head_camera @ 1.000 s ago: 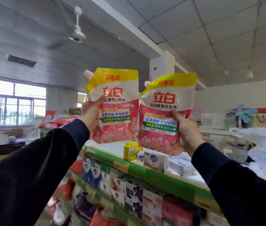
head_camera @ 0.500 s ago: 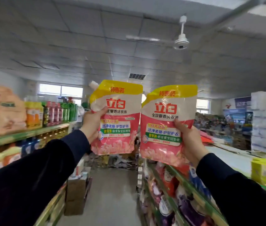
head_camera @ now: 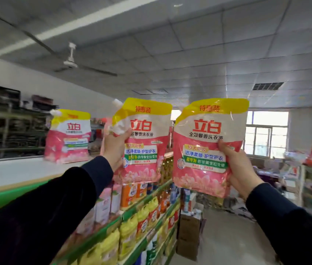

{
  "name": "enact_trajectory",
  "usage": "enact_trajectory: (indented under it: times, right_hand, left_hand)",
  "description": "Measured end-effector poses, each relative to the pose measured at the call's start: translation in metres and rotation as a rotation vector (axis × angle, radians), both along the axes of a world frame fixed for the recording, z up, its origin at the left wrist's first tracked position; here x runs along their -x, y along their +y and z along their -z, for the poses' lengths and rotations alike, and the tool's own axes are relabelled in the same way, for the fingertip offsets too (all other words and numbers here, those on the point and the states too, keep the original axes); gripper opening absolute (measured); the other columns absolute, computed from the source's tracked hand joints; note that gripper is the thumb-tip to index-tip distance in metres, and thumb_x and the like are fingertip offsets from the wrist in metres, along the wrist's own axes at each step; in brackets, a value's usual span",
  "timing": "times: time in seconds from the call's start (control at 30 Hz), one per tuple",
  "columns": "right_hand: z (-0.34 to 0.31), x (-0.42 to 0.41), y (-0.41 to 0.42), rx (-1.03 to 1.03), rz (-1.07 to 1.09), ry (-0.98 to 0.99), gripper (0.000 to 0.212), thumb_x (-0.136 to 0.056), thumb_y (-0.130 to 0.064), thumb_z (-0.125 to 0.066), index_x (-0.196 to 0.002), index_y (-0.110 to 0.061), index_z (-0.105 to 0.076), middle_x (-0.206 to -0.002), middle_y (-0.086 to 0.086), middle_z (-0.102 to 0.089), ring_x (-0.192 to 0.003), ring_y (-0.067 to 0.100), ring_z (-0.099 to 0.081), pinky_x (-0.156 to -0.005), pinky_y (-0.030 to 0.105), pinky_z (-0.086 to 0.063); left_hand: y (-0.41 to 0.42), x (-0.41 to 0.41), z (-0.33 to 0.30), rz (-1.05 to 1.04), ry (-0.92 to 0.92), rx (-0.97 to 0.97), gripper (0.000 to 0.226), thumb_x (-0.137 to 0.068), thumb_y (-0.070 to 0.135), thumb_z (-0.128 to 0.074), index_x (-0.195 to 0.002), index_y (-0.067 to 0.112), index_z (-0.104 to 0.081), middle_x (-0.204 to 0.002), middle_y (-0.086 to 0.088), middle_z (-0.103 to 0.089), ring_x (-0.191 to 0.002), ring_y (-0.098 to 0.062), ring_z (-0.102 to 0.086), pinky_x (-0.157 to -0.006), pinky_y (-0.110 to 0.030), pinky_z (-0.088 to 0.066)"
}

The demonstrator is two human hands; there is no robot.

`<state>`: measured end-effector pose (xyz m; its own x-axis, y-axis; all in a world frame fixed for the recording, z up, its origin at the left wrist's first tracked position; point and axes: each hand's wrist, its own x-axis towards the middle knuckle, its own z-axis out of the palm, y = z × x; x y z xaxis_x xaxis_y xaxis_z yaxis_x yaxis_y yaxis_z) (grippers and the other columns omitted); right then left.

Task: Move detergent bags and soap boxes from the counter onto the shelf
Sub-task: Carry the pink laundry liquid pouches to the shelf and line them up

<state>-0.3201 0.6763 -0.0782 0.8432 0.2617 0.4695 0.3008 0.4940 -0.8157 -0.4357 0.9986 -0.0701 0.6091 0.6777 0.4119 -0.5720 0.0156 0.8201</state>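
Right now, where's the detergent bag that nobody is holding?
The third detergent bag stands upright on the white shelf top, left of the left hand and its bag.

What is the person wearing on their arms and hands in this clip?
Both arms wear long dark navy sleeves, the left sleeve and right sleeve ending at the wrists. The left hand and right hand are bare: no gloves, watch or rings visible.
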Motion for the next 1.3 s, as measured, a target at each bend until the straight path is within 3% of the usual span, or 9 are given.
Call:
enact_trajectory:
  times: [0.2, 0.37, 0.53, 0.6, 0.8, 0.93, 1.07, 1.2, 1.3]
  right_hand:
    - [0.001, -0.024, 0.106, -0.001, -0.153, 0.024, 0.041, -0.084, -0.029, -0.078, -0.121, -0.014, -0.066, -0.109, 0.016, -0.078, -0.093, 0.040, -0.077, -0.077, 0.057, -0.063]
    - [0.000, -0.052, 0.183, -0.013, -0.263, 0.010, 0.038, -0.082, -0.030, -0.081, -0.115, -0.014, -0.070, -0.111, 0.018, -0.077, -0.098, 0.043, -0.075, -0.086, 0.061, -0.059]
    - [-0.006, -0.084, 0.258, 0.015, -0.386, -0.044, 0.042, -0.074, -0.036, -0.085, -0.109, -0.016, -0.074, -0.104, 0.017, -0.079, -0.083, 0.036, -0.079, -0.062, 0.044, -0.063]
    - [-0.008, -0.099, 0.287, 0.011, -0.453, -0.064, 0.036, -0.073, -0.036, -0.085, -0.105, -0.020, -0.077, -0.104, 0.017, -0.079, -0.083, 0.036, -0.079, -0.061, 0.043, -0.063]
    - [-0.014, -0.143, 0.388, 0.040, -0.660, -0.138, 0.042, -0.073, -0.040, -0.088, -0.109, -0.022, -0.078, -0.108, 0.020, -0.078, -0.088, 0.039, -0.078, -0.069, 0.047, -0.063]
    - [-0.011, -0.146, 0.448, 0.113, -0.778, -0.122, 0.046, -0.073, -0.040, -0.088, -0.109, -0.013, -0.078, -0.111, 0.024, -0.076, -0.092, 0.042, -0.076, -0.075, 0.050, -0.063]
    - [-0.001, -0.139, 0.506, 0.184, -0.880, -0.091, 0.057, -0.078, -0.035, -0.083, -0.121, 0.000, -0.070, -0.107, 0.025, -0.076, -0.085, 0.037, -0.078, -0.068, 0.041, -0.062]
    - [0.012, -0.126, 0.540, 0.243, -0.984, -0.049, 0.069, -0.076, -0.035, -0.083, -0.128, 0.005, -0.064, -0.113, 0.029, -0.073, -0.086, 0.038, -0.076, -0.078, 0.051, -0.063]
    - [0.028, -0.121, 0.554, 0.202, -0.974, 0.028, 0.074, -0.078, -0.033, -0.085, -0.138, 0.001, -0.057, -0.106, 0.027, -0.076, -0.082, 0.038, -0.077, -0.068, 0.047, -0.064]
  left_hand:
    - [0.098, 0.033, -0.003, -0.194, 0.006, 0.020, 0.052, -0.086, 0.038, -0.079, -0.117, -0.001, -0.061, -0.116, -0.018, -0.072, -0.103, -0.038, -0.070, -0.091, -0.061, -0.056]
    - [0.160, 0.035, -0.007, -0.293, -0.013, 0.058, 0.031, -0.085, 0.034, -0.082, -0.097, 0.014, -0.061, -0.093, -0.016, -0.071, -0.078, -0.039, -0.065, -0.076, -0.060, -0.056]
    - [0.219, 0.018, -0.008, -0.361, -0.038, 0.018, 0.035, -0.083, 0.036, -0.082, -0.107, 0.024, -0.059, -0.106, -0.009, -0.060, -0.091, -0.030, -0.053, -0.084, -0.062, -0.051]
    - [0.239, 0.007, -0.006, -0.409, -0.055, 0.018, 0.033, -0.083, 0.034, -0.082, -0.106, 0.022, -0.062, -0.103, -0.011, -0.061, -0.088, -0.031, -0.053, -0.078, -0.055, -0.051]
    - [0.290, -0.033, 0.003, -0.542, 0.002, 0.078, 0.047, -0.088, 0.032, -0.079, -0.116, -0.004, -0.066, -0.106, -0.028, -0.070, -0.091, -0.035, -0.067, -0.090, -0.071, -0.051]
    - [0.302, -0.046, 0.017, -0.552, 0.005, 0.098, 0.030, -0.093, 0.031, -0.074, -0.101, 0.003, -0.074, -0.092, -0.021, -0.076, -0.075, -0.035, -0.073, -0.067, -0.050, -0.061]
    - [0.315, -0.055, 0.020, -0.542, 0.103, 0.104, 0.033, -0.106, 0.020, -0.043, -0.092, 0.008, -0.071, -0.090, -0.020, -0.069, -0.073, -0.034, -0.064, -0.071, -0.043, -0.052]
    - [0.317, -0.029, 0.005, -0.370, 0.198, 0.058, 0.051, -0.107, 0.047, -0.042, -0.132, 0.009, -0.066, -0.105, -0.014, -0.077, -0.087, -0.032, -0.073, -0.081, -0.045, -0.059]
    - [0.309, -0.003, 0.002, -0.275, 0.275, -0.090, 0.083, -0.089, 0.084, -0.025, -0.136, 0.027, -0.063, -0.123, -0.009, -0.073, -0.109, -0.034, -0.070, -0.093, -0.047, -0.054]
